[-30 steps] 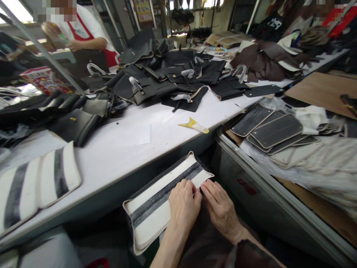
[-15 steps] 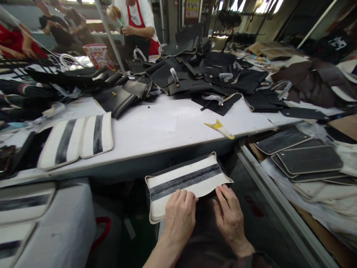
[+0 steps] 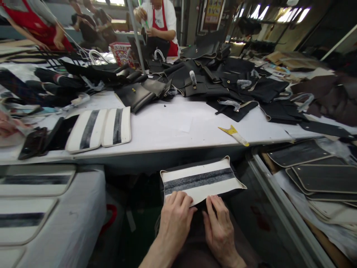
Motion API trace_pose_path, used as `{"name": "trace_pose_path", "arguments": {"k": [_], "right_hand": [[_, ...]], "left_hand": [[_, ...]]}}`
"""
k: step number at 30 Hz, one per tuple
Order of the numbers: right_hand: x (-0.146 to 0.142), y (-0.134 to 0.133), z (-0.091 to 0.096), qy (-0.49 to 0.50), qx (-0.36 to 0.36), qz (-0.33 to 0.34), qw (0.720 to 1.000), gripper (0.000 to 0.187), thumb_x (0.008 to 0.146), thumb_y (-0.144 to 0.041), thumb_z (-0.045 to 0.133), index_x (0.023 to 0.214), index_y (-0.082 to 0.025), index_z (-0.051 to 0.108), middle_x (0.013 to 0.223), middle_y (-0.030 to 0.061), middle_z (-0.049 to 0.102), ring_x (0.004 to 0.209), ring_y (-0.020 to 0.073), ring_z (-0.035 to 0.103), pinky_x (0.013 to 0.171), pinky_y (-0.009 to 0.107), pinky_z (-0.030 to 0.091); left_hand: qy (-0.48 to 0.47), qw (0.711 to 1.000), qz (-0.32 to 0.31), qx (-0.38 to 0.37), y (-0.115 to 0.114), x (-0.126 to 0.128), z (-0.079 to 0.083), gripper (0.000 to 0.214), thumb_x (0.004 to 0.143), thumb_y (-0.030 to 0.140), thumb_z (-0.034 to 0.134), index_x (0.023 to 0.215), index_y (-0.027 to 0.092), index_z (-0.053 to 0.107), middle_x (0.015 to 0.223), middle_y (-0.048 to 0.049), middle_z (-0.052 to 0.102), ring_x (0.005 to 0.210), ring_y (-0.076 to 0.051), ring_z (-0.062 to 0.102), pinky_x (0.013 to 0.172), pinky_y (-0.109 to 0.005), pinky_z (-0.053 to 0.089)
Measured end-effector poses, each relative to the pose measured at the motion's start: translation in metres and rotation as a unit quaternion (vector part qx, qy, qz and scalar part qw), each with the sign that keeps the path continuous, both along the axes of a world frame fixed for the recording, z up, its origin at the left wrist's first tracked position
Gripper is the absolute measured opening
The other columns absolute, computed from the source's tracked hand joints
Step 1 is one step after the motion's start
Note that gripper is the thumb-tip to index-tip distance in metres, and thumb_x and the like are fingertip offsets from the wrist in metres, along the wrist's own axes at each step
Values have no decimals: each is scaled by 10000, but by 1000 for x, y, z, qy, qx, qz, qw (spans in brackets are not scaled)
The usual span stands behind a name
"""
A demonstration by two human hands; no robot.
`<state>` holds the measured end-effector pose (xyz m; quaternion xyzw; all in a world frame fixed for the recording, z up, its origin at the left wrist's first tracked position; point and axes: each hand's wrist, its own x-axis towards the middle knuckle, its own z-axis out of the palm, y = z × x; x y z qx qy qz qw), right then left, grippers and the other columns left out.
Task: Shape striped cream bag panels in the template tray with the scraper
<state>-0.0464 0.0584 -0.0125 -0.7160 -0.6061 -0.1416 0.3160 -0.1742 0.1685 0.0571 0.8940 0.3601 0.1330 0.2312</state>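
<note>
1. While both hands press its near edge, the cream panel with a dark grey centre stripe (image 3: 201,181) lies on the lap, below the white worktable (image 3: 167,130).
2. Left hand (image 3: 174,223): fingers flat, gripping the panel edge.
3. Right hand (image 3: 220,230): fingertips pinching the same edge.

Leather-goods workshop, bag-making line: long white worktable (image 3: 167,130) piled with black bag pieces (image 3: 212,82) with plastic-wrapped handles, plus white padded panels with a grey stripe (image 3: 99,128) and a yellow-handled scraper (image 3: 234,134). Stack of dark cut panels (image 3: 312,171) on a side bench at right. People in red aprons (image 3: 163,22) work at tables behind, with brown leather heaped (image 3: 329,96) far right.
</note>
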Motion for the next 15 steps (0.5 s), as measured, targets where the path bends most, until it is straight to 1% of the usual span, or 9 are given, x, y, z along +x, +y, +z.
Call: {"name": "trace_pose_path", "arguments": {"k": [1,4,5,7,9,10,13,15], "right_hand": [[-2,0,0,0,-3,4,1000,613,946,-131,511,1520,-136,297,1317,202,519,1263,369,467,945,587,518],[-6,-1,0,7,-9,18,1000,604,947,-136,511,1516,-146,311,1332,188,515,1263,358,473,960,573,518],[-8,-1,0,11,-12,23,1000,601,944,-131,512,1513,-147,319,1339,186,512,1267,358,472,964,569,517],[-10,0,1,14,-14,36,999,591,940,-124,512,1505,-147,341,1349,181,509,1274,359,470,973,567,513],[-13,0,2,13,-11,47,999,579,936,-120,511,1495,-151,362,1348,172,517,1275,354,475,987,560,507],[-14,1,2,10,-9,51,999,576,934,-117,510,1492,-153,371,1340,165,528,1271,347,482,999,555,501],[-17,3,3,-8,-13,63,998,566,922,-114,520,1474,-156,406,1314,140,566,1258,321,504,1045,526,476],[-19,5,4,-22,-20,75,997,553,913,-121,530,1457,-147,434,1310,127,579,1260,306,507,1085,501,445]], "left_hand": [[0,1000,6,6,1,-10,0,89,912,164,566,834,207,571,909,-17,597,862,-221,517,768,-374,408],[-24,999,12,27,4,-30,-1,133,940,179,524,824,213,581,855,-5,602,818,-202,513,743,-373,391],[-36,999,15,34,5,-33,-1,129,941,182,527,830,214,585,849,-1,607,823,-196,519,781,-381,398],[-56,997,20,44,7,-36,-1,118,933,180,543,832,216,593,836,11,615,855,-183,535,935,-420,383],[-65,997,23,46,9,-35,1,129,927,184,551,811,218,596,818,21,617,881,-173,548,1078,-465,294],[-65,997,24,43,9,-35,1,133,925,185,552,805,221,598,817,24,619,888,-170,553,1114,-479,256],[-71,997,32,24,10,-34,0,123,910,197,574,797,236,600,810,35,627,891,-172,562,1141,-514,220],[-97,994,46,21,11,-35,-5,91,897,195,591,821,245,601,815,33,627,899,-180,567,1135,-530,241]]}}
